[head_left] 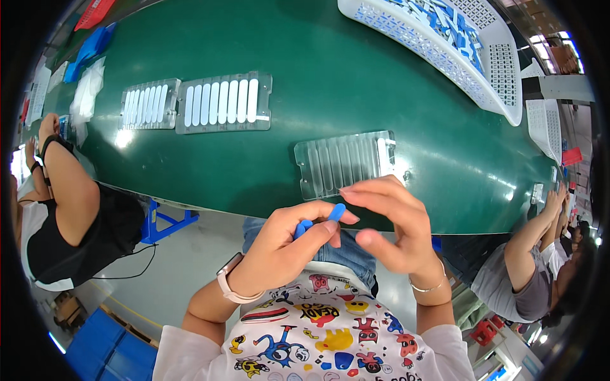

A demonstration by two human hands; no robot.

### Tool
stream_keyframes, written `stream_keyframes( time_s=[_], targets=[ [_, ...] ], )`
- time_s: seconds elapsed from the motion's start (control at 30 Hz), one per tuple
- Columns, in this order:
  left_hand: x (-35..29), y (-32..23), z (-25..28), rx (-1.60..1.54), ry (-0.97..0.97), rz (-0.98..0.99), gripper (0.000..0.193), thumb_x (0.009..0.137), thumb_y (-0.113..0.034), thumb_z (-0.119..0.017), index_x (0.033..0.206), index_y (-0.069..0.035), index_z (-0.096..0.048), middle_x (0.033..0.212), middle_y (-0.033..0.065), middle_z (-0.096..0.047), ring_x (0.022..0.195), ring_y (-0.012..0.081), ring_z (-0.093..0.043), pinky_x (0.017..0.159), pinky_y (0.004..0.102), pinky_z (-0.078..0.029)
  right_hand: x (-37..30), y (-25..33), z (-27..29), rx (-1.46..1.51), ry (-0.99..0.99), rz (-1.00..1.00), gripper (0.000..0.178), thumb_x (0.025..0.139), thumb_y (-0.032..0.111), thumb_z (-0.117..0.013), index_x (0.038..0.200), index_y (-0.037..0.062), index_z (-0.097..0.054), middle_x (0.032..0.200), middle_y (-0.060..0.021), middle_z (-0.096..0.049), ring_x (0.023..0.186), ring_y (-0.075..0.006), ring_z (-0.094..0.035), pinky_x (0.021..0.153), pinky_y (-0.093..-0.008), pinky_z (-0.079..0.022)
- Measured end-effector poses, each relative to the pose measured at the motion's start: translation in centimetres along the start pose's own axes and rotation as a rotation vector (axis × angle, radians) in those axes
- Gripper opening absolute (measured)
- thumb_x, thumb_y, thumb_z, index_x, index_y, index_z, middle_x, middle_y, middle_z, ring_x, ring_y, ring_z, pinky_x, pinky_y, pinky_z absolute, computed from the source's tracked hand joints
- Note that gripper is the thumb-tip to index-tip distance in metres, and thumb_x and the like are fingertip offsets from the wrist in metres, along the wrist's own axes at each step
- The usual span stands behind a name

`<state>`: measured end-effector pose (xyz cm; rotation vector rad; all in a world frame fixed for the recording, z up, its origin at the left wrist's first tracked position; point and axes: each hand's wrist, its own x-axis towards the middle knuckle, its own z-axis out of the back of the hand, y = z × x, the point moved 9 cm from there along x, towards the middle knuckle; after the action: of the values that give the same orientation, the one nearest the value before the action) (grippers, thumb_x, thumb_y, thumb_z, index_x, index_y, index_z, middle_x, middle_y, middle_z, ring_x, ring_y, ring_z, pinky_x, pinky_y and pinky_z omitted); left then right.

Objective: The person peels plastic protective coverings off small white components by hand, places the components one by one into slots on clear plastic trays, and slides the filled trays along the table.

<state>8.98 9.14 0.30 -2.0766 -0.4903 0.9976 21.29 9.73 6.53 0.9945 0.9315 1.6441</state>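
Strips of blue (337,211) are held in the left hand (289,236), one thumb-pinched, apparently for control; the right hand (401,222) is held fingers apart (nothing visibly gripped) near the clear tray (305,166), presumably placed for reach.

- The worktop (305,60) is a smooth green surface, with glare spots and a near edge that curves in this view.
- A clear slotted tray (343,164) lies close to that near edge; its rightmost slot bears a white strip (382,154).
- Further left and back lies a filled tray (265,101), also clear, lined with pale strips (222,101).
- Just beside it, on its left, is a second filled tray (171,105).
- A white perforated basket (416,41) stands at the far right, heaped with blue and white pieces (454,32).
- Crumpled translucent plastic (88,95) lies toward the left end.
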Motion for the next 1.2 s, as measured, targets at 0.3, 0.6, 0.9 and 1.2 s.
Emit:
stream_keyframes(
  time_s=[0.3,0.6,0.9,1.2],
  targets=[
    [-0.5,0.6,-0.4,-0.149,0.122,0.124,0.029,0.098,-0.023,-0.046,0.106,0.000,-0.063,0.074,0.0003,-0.059,0.048,-0.0002,-0.030,0.042,0.0182,-0.025,0.0,-2.8,-1.5,0.437,0.064,-0.301,0.011,0.086,-0.001,-0.058,0.094,-0.0002,-0.066,0.093,-0.0095,-0.065,0.087,-0.0168,-0.059,0.078,-0.0280,-0.044],
    [-0.3,0.9,-0.4,-0.170,0.094,0.152,0.037,0.098,-0.023,-0.039,0.092,0.007,-0.060,0.062,0.0089,-0.056,0.041,0.0029,-0.030,0.039,0.0207,-0.024,-1.1,-3.4,0.9,0.418,-0.147,-0.358,0.009,0.082,-0.003,-0.061,0.090,-0.0019,-0.066,0.084,-0.0063,-0.065,0.071,-0.0074,-0.052,0.061,-0.0211,-0.037],
    [0.1,1.9,-0.5,-0.164,0.059,0.081,0.021,0.097,-0.025,-0.049,0.091,-0.005,-0.049,0.062,-0.0016,-0.045,0.047,0.0025,-0.033,0.041,0.0184,-0.026,-1.2,-3.4,-0.3,0.585,-0.141,-0.528,0.014,0.083,-0.002,-0.063,0.097,-0.0020,-0.065,0.087,-0.0066,-0.066,0.079,-0.0084,-0.059,0.070,-0.0208,-0.048],
    [-0.1,3.7,-0.5,-0.461,0.100,0.243,0.042,0.099,-0.046,-0.033,0.089,-0.006,-0.046,0.057,-0.0013,-0.040,0.041,0.0044,-0.029,0.037,0.0197,-0.022,4.8,-4.6,4.2,-0.327,0.090,-0.253,0.016,0.076,0.002,-0.070,0.091,0.0020,-0.066,0.081,-0.0038,-0.066,0.070,-0.0106,-0.058,0.061,-0.0260,-0.044]
  ],
)
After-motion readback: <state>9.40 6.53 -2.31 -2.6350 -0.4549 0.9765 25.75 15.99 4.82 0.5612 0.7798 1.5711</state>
